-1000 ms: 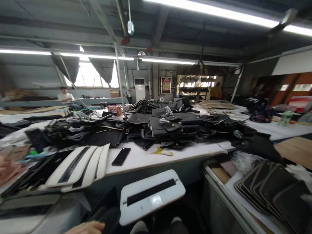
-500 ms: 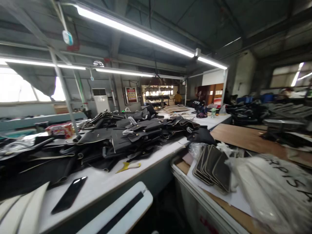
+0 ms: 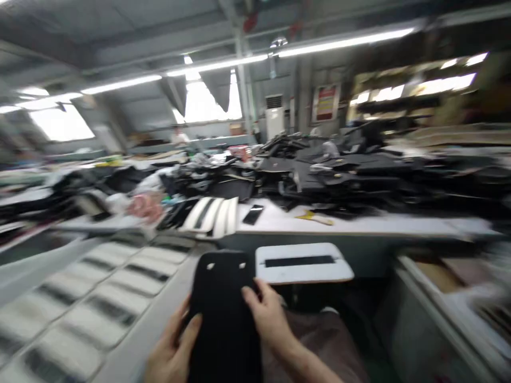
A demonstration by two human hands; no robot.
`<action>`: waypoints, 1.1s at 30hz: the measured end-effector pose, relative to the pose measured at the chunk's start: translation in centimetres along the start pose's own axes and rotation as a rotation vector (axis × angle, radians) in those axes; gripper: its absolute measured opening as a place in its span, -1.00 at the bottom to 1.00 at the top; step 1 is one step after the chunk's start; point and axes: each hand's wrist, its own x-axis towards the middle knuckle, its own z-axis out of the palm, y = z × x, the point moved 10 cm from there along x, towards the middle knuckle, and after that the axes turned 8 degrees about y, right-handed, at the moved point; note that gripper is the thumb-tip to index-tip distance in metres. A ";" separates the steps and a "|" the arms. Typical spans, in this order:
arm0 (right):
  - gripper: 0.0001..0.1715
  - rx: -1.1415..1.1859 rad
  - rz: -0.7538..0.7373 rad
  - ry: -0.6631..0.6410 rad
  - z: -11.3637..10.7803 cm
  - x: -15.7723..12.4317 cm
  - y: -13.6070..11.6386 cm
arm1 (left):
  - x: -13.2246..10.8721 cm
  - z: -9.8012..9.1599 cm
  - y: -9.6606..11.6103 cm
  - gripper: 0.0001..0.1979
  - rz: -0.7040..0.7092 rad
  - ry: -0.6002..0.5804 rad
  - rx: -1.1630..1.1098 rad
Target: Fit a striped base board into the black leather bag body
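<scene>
Between my two hands is a black flat panel (image 3: 224, 319) with rounded corners and two small holes near its top edge; its lower end runs out of view. My left hand (image 3: 175, 343) grips its left side, thumb on the face. My right hand (image 3: 269, 314) holds the right edge, thumb on top and fingers largely out of sight behind. Just beyond my right hand lies a white rounded panel (image 3: 303, 270) with a dark strip along its middle. What supports it is hidden.
Overlapping white pieces with dark stripes (image 3: 67, 346) lie in two rows at the left. Ahead, a white table (image 3: 275, 223) bears a phone (image 3: 253, 214), a yellow-and-white tool (image 3: 314, 217), curved white strips (image 3: 211, 215) and heaped black pieces (image 3: 319, 170). A bin (image 3: 429, 314) stands right.
The view has swung left, so the table and bin have shifted right. Both my hands have come into view, holding the black panel.
</scene>
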 end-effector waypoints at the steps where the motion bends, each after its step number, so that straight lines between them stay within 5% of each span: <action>1: -0.52 -0.016 -0.023 0.015 0.7 0.8 0.3 | 0.0 -1.7 -0.8 -0.51 -0.051 0.036 -0.005; 4: -0.45 -0.110 -0.098 0.016 2.0 2.8 0.1 | 1.0 -2.9 -2.7 -0.45 -0.169 0.104 -0.092; 10: -0.59 -0.367 -0.206 0.061 2.0 2.8 -1.8 | 2.1 -1.1 -4.9 -0.57 -0.233 0.171 -0.144; 21: -0.68 -0.310 -0.197 0.018 0.6 2.6 -1.4 | -2.2 1.8 -8.3 -0.64 -0.499 0.112 -0.378; 24: -0.69 -0.197 -0.154 -0.060 0.5 1.9 -0.5 | -1.8 0.7 -7.8 -0.63 -0.381 0.112 -0.286; 27: -0.70 -0.149 -0.155 -0.108 0.7 1.4 0.3 | 0.9 -0.4 -4.7 -0.49 -0.097 0.094 -0.207; 30: -0.69 -0.144 -0.139 -0.105 0.6 1.4 1.5 | 3.3 1.3 -1.7 -0.54 0.059 -0.137 -0.250; 33: -0.67 -0.144 -0.089 -0.138 0.5 1.6 2.8 | 4.5 2.7 -1.3 -0.67 0.030 -0.266 -0.273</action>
